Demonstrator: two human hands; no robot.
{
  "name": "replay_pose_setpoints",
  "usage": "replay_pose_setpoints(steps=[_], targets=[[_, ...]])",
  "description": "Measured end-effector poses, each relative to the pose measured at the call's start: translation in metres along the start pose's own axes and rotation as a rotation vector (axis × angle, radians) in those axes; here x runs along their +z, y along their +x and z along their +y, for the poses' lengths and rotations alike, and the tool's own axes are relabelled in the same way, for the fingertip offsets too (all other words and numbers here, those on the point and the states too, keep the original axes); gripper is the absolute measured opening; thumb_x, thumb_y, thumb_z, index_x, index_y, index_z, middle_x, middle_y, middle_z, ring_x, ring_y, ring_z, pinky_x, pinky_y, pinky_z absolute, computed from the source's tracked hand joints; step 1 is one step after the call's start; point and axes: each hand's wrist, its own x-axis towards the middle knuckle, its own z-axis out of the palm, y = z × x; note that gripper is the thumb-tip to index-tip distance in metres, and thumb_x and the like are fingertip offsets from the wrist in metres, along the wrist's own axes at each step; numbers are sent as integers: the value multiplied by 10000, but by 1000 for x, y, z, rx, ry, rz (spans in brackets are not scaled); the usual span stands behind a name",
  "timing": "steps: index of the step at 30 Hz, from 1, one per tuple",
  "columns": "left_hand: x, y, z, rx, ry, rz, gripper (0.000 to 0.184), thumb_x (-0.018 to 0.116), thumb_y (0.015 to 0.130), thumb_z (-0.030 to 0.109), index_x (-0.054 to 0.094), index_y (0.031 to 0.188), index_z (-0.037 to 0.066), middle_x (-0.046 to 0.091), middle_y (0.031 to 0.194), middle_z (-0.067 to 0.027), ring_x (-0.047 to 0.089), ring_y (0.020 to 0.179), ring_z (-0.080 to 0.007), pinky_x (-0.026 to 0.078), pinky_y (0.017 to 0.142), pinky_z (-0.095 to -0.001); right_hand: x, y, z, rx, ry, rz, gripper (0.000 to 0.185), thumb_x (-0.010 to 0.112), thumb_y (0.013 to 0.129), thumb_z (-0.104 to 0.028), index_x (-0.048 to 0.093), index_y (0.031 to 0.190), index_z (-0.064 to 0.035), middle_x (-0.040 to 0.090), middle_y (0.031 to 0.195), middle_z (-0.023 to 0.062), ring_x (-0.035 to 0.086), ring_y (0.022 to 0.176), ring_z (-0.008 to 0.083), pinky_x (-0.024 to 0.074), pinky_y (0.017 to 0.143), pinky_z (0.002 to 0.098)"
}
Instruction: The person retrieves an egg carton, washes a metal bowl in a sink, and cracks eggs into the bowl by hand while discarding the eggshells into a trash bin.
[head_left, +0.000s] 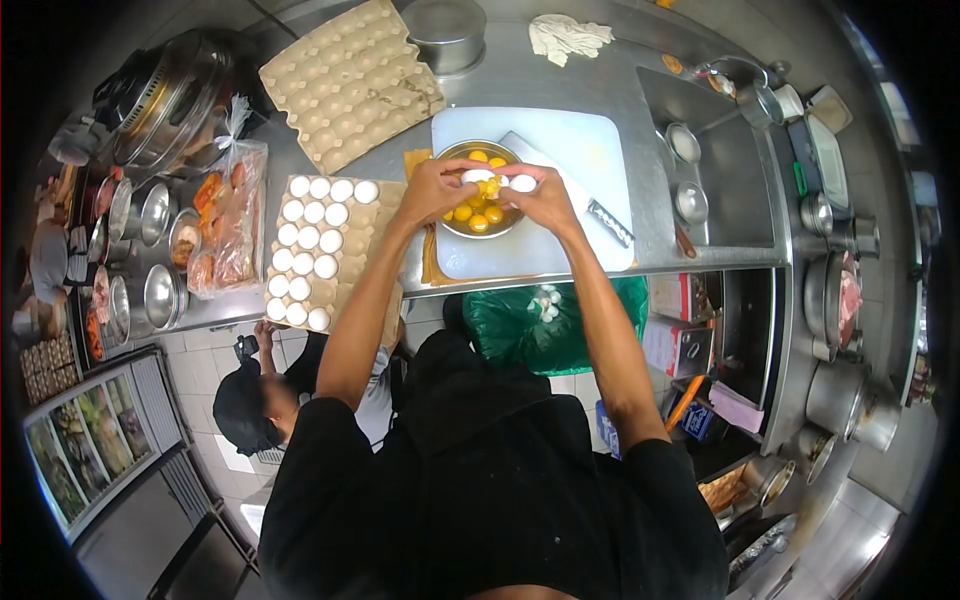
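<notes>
Above a metal bowl (478, 236) I hold a cracked egg with both hands. My left hand (437, 192) pinches one white shell half (477, 176), and my right hand (546, 203) grips the other shell half (522, 183). Yellow yolk (489, 188) shows between the two halves. Several yolks (478, 222) lie in the bowl below. The bowl stands on a white cutting board (585, 150), with a knife (608, 222) lying on it to the right. On the left is a carton tray (359, 233) with rows of white eggs (310, 238).
Farther back are egg trays (350, 80), a round metal pan (446, 40) and a cloth (568, 38). Bagged meat (230, 225) and metal bowls (160, 295) stand left. A sink (735, 170) is right. A green bag (520, 330) hangs below the counter; another person (255, 405) is at lower left.
</notes>
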Motion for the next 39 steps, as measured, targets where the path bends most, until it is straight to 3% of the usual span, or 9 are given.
replay_pose_setpoints(steps=[3,8,15,20,29,31,33,37,39], targets=[[-12,2,11,-55,60,-109,393,685,791,35,673,1183,47,711,866,-54,621,677,-79,501,638,-218,0,-6,-12,-270,-381,19,387,740,722,-70,699,1103,-15,723,975,165,715,875,257,561,781,326],[-17,2,37,335,688,-56,430,746,773,88,657,1193,92,728,903,-107,681,775,-192,540,724,-313,12,-8,-19,-437,-610,109,416,680,721,-11,676,1135,-49,676,1031,225,666,915,378,536,821,395],[11,0,58,248,369,2,381,767,788,109,619,1137,84,724,945,-130,701,821,-218,555,758,-321,-3,-32,-17,-445,-470,195,413,731,742,-24,659,1148,-21,689,987,174,693,860,272,547,771,346],[48,-7,76,329,387,-28,324,738,820,127,634,1123,80,715,967,-147,703,840,-238,548,743,-338,-20,-81,-8,45,295,311,342,748,767,9,660,1097,30,628,980,109,642,873,197,611,738,326],[75,-20,167,485,296,-77,273,670,871,192,659,1130,104,714,968,-101,698,807,-256,530,743,-352,-9,-36,47,-41,803,154,560,687,848,-53,461,1360,-46,563,1268,94,586,1082,153,495,876,258],[101,-39,194,424,27,-243,242,662,857,235,660,1057,98,720,894,-91,692,755,-257,531,700,-377,-32,-49,77,-233,-343,174,501,719,828,-68,539,1295,-46,621,1163,104,622,934,128,513,750,254],[179,-65,217,993,-363,-121,238,641,811,244,660,961,60,679,782,-94,654,705,-299,516,631,-413,-65,-102,3,59,14,88,368,749,808,-82,639,1158,-53,665,991,110,619,757,112,510,642,262],[213,-164,323,1127,-126,-669,181,648,727,229,614,780,60,647,743,-133,639,692,-349,508,612,-436,-85,-150,46,452,-388,64,435,807,743,-124,684,1152,-44,701,891,129,659,753,174,534,691,304],[227,-175,333,1193,-177,-706,184,650,727,231,616,781,58,648,745,-133,640,694,-348,509,614,-437,-85,-162,88,267,-513,165,485,814,731,-132,668,1184,-39,706,951,157,674,847,229,530,769,331]])
